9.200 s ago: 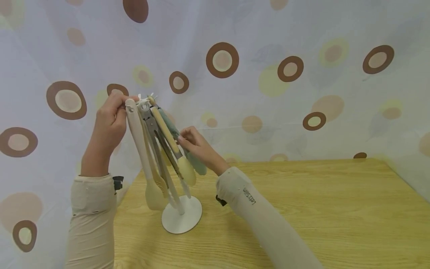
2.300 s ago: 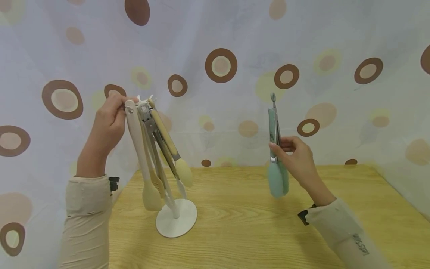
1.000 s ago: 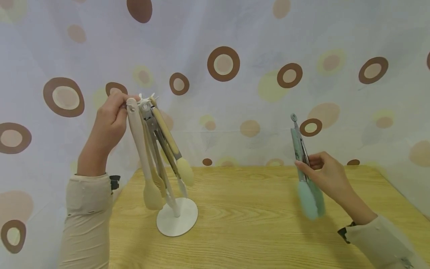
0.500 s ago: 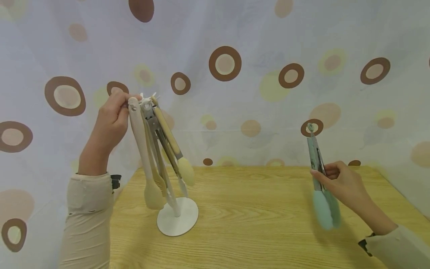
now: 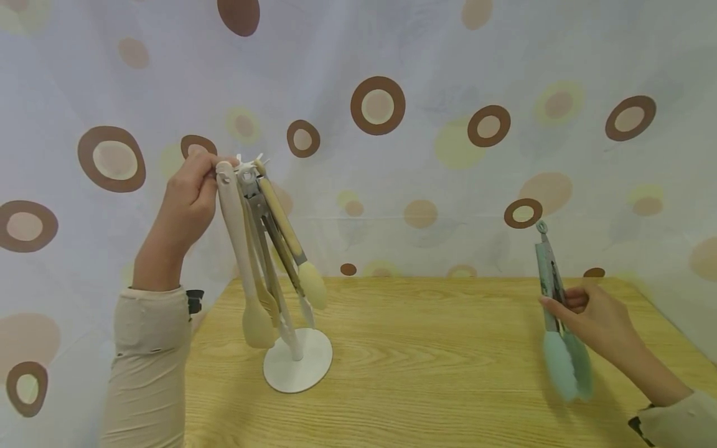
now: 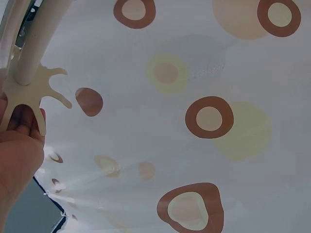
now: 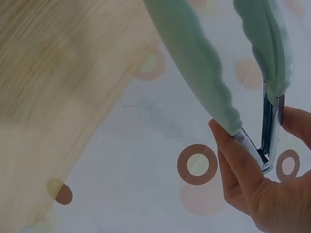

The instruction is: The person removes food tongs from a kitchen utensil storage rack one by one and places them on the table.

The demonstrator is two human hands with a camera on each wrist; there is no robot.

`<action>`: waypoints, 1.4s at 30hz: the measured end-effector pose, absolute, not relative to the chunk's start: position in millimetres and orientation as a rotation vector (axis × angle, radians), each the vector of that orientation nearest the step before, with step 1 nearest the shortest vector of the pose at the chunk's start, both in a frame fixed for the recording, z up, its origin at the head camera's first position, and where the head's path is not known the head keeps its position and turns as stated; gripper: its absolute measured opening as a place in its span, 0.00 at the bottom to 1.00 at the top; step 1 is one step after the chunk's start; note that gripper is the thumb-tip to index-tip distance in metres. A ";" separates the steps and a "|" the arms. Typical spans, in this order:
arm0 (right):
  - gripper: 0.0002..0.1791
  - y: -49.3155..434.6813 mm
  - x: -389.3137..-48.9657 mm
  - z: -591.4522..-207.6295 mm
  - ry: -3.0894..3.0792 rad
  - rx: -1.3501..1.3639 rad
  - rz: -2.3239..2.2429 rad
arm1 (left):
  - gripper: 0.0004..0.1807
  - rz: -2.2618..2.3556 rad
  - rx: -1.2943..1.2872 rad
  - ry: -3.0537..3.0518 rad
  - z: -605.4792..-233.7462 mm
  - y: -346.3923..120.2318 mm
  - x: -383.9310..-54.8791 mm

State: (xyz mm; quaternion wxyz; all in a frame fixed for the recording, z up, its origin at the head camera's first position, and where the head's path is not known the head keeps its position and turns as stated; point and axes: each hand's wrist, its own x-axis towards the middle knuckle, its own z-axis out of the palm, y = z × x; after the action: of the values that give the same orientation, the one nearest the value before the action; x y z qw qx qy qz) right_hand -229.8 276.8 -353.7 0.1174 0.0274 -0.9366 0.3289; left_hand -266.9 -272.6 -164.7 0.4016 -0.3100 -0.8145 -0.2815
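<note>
My left hand (image 5: 187,196) grips the top of a white utensil stand (image 5: 298,372), at its prongs, and the stand leans on its round base. Those prongs show as a cream hook crown (image 6: 34,94) in the left wrist view. From them hang a cream-headed utensil (image 5: 257,325), tongs with pale yellow heads (image 5: 312,285) and other pieces partly hidden behind. Out at the right, my right hand (image 5: 605,323) pinches mint-green tongs (image 5: 560,364) around the middle. They hang heads down over the table, and their two scalloped heads (image 7: 194,68) stand apart in the right wrist view.
A wooden table (image 5: 426,348) stretches between the stand and the right hand. Its back edge meets a pale curtain (image 5: 426,168) printed with brown and yellow circles, which also runs down both sides.
The right hand has taken the mint-green tongs off the stand and carried them right, lately lower and nearer. The left hand keeps its grip on the stand's top.
</note>
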 end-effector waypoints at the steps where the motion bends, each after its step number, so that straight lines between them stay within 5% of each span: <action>1: 0.34 278.2 -229.4 -354.3 -2.752 0.075 0.954 | 0.13 -0.713 -0.789 -2.057 -164.6 -272.6 -267.1; 28: 0.39 304.2 -239.1 -380.7 -3.039 0.141 0.728 | 0.13 -0.723 -0.776 -2.067 -162.5 -273.0 -263.2; 42: 0.34 310.2 -237.5 -396.2 -3.107 0.154 0.711 | 0.13 -0.709 -0.811 -2.062 -163.2 -271.7 -265.7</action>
State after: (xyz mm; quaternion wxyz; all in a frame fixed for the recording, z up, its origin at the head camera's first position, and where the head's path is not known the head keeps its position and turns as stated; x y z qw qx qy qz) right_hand -237.5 310.2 -396.2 -0.0245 0.0481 -0.9734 0.2226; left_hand -265.7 -271.7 -163.2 0.3963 -0.3201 -0.8138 -0.2797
